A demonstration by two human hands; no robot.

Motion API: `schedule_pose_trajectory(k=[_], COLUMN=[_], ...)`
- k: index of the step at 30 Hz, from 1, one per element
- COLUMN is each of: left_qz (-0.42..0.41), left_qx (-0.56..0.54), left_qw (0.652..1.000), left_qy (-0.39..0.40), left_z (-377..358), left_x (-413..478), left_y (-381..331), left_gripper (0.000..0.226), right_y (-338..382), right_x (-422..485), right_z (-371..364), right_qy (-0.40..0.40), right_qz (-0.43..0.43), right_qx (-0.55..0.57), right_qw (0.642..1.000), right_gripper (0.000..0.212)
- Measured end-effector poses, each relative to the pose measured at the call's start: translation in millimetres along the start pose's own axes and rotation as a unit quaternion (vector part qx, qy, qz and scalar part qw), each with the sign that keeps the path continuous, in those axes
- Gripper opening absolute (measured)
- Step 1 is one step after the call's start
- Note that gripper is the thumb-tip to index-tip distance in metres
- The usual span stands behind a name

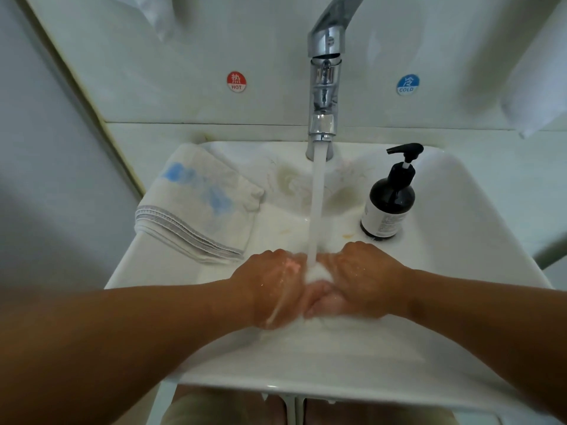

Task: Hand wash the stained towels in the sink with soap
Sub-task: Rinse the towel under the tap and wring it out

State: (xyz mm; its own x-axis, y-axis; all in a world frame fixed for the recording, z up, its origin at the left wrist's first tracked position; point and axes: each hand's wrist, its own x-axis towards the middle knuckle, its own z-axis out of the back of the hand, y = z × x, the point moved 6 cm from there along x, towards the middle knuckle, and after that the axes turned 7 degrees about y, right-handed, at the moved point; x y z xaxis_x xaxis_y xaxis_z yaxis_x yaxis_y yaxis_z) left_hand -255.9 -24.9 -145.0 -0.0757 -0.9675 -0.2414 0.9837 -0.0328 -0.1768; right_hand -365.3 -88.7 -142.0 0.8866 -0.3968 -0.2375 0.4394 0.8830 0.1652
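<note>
Both hands meet in the middle of a white sink (478, 240), right under the running water (317, 204) that falls in a straight stream from a chrome tap (325, 87). The left hand (271, 286) and the right hand (368, 277) are knuckles up and pressed close together, with their fingers curled in and gripping a wet towel (319, 273) bunched between them. The stream lands on the white bunch between the knuckles, and more of the cloth shows pale and blurred below the hands, low in the basin. Both hands are wet and shiny, and water runs down the back of the left one. A second towel, the folded towel (196, 210), lies over the sink's left rim, well apart from the hands; it is white with grey stripes along its near edge and smeared blue stains (184, 176) on its top. A dark soap bottle (388, 210) with a black pump stands upright on the right side of the sink, just beyond the right hand and not touching it. Yellowish marks (285, 179) show on the sink wall behind the stream. On the wall panel, a red hot sticker (236, 81) sits left of the tap and a blue cold sticker (407, 84) sits right of it.
</note>
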Motion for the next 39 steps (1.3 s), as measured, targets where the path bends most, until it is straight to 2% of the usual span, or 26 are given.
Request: schedule_pose_trajectory(k=[3, 6, 9, 10, 12, 13, 15, 17, 19, 24, 29, 31, 34, 36, 37, 39], left_qz=[-0.024, -0.027, -0.065, -0.064, -0.017, 0.003, -0.001, -0.007, 0.004, 0.014, 0.054, 0.046, 0.014, 0.017, 0.031, 0.025], left_qx=[-0.001, -0.020, 0.032, 0.018, -0.076, -0.105, -0.057, -0.012, 0.004, 0.055, 0.014, -0.023, -0.085, -0.077, -0.065, -0.073], left_qw=[1.000, 0.999, 0.993, 0.993, 0.995, 0.994, 0.997, 0.996, 0.997, 0.997, 0.997, 0.997, 0.986, 0.982, 0.985, 0.995], left_qy=[0.003, 0.040, 0.096, 0.100, 0.063, 0.041, 0.054, 0.084, 0.074, 0.055, 0.045, 0.052, 0.143, 0.173, 0.154, 0.068], left_z=[2.1, 3.8, 10.1, 15.1, 21.6, 21.5, 8.2, -2.7, -2.0, -0.4, 11.2, 13.4, 9.8, 13.2, 19.1, 26.9], left_x=[1.9, 6.8, 3.0, -1.3, -13.6, -22.3, -34.7, -40.7, -35.3, -21.5, -19.6, -19.3, -14.6, -12.5, -11.3, -12.3], left_y=[-1.8, 3.9, -1.7, 0.8, 17.5, 24.2, 23.3, 15.0, 15.9, 17.5, 20.5, 20.7, 21.4, 22.3, 23.3, 21.6], left_gripper=[0.076, 0.054, 0.053, 0.056, 0.074, 0.082, 0.096, 0.104, 0.101, 0.064, 0.067, 0.070, 0.080, 0.080, 0.082, 0.075], right_y=[-0.6, 1.4, 7.7, 11.9, 22.3, 25.4, 29.6, 31.1, 33.0, 22.8, 18.1, 13.1, 6.9, 5.7, 4.3, 3.8], right_x=[-1.2, -0.5, -7.3, -12.4, -25.9, -31.9, -39.8, -36.6, -29.4, -14.7, -7.3, -6.2, -11.4, -17.9, -20.4, -26.2], right_z=[2.9, 5.3, 5.7, 6.2, 5.4, 2.5, -1.7, -2.5, -0.9, -3.8, 5.7, 5.6, 5.7, 9.7, 12.2, 18.0], right_qy=[-0.006, 0.019, 0.037, 0.028, 0.033, 0.042, 0.055, 0.040, 0.033, 0.041, 0.039, 0.038, 0.083, 0.115, 0.109, 0.061], right_qz=[-0.018, -0.035, -0.056, -0.049, -0.024, -0.014, -0.010, -0.014, -0.024, -0.035, -0.051, -0.047, -0.050, -0.063, -0.073, -0.095], right_qx=[0.002, 0.021, 0.113, 0.135, 0.102, 0.070, 0.030, 0.019, 0.008, -0.024, -0.051, 0.010, 0.183, 0.195, 0.167, 0.104], right_qw=[1.000, 0.999, 0.991, 0.989, 0.994, 0.997, 0.998, 0.999, 0.999, 0.998, 0.997, 0.998, 0.978, 0.972, 0.977, 0.988], right_gripper=[0.096, 0.095, 0.092, 0.086, 0.079, 0.086, 0.104, 0.109, 0.111, 0.098, 0.084, 0.084, 0.082, 0.085, 0.089, 0.090])
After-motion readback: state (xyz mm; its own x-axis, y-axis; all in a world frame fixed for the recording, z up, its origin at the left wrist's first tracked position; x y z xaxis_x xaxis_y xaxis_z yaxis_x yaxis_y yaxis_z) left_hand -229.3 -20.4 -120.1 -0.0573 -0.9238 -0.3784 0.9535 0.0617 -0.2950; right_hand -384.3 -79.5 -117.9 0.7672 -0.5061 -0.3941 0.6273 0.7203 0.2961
